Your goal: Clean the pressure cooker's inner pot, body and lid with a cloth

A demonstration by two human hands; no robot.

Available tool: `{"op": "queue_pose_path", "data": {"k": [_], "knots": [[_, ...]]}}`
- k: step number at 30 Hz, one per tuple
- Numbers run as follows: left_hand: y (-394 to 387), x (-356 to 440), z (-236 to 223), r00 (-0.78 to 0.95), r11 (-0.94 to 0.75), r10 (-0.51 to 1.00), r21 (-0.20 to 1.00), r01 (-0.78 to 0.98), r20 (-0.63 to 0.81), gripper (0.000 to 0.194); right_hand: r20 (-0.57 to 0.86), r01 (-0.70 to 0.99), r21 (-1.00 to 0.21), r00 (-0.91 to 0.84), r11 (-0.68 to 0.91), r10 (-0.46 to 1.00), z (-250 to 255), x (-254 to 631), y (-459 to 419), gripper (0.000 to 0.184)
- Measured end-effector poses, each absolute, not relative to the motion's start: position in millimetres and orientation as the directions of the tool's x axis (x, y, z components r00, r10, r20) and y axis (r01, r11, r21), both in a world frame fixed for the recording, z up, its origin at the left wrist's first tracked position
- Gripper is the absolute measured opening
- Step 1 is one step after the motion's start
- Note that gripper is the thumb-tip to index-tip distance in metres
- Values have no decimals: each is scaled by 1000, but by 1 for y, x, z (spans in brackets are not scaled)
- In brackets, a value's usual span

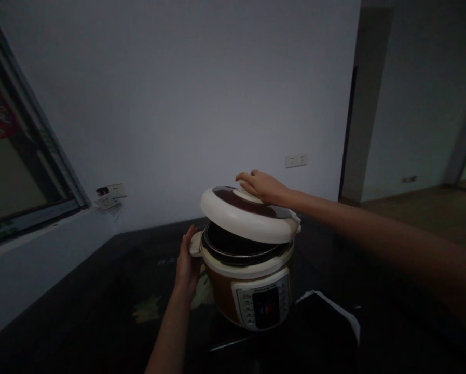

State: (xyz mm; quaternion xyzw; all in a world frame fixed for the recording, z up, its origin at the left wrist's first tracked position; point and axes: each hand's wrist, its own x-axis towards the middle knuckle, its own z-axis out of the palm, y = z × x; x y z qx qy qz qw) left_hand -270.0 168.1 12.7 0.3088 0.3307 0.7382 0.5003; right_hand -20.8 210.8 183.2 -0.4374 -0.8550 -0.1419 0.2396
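An electric pressure cooker (pixel 223 293) with a brown body, cream rim and front control panel stands on the dark table. Its cream and brown lid (pixel 241 221) is tilted, with the left side raised off the rim and the right side low near it. The dark inner pot (pixel 233 244) shows through the gap. My right hand (pixel 262 186) is closed over the knob on top of the lid. At the cooker's left, my left hand (pixel 188 262) grips the cream side handle (pixel 195 244); its fingertips are partly hidden behind the handle.
The dark glossy table (pixel 139 275) has a pale flower pattern and meets the wall at the back. A dark flat item with a white edge (pixel 336 306) lies right of the cooker. Wall sockets (pixel 296 160) and a window (pixel 23 150) are beyond.
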Motion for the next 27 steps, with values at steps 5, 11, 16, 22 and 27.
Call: {"op": "queue_pose_path", "data": {"k": [5,11,16,22,27], "knots": [[171,-270,12,-298,-312,939,788,-531,171,41,481,809,89,-546,582,686,177,-31,206,40],[171,-270,12,-281,-311,942,786,-534,181,42,437,809,132,-566,573,699,174,-38,202,40],[172,-270,11,-294,-312,940,792,-524,175,41,412,811,171,-574,559,707,171,-43,194,41],[171,-268,12,-307,-299,940,800,-521,151,37,393,798,206,-597,566,699,166,-48,189,39],[169,-266,16,-326,-296,936,800,-522,133,36,383,792,221,-607,569,696,159,-52,191,38]]}}
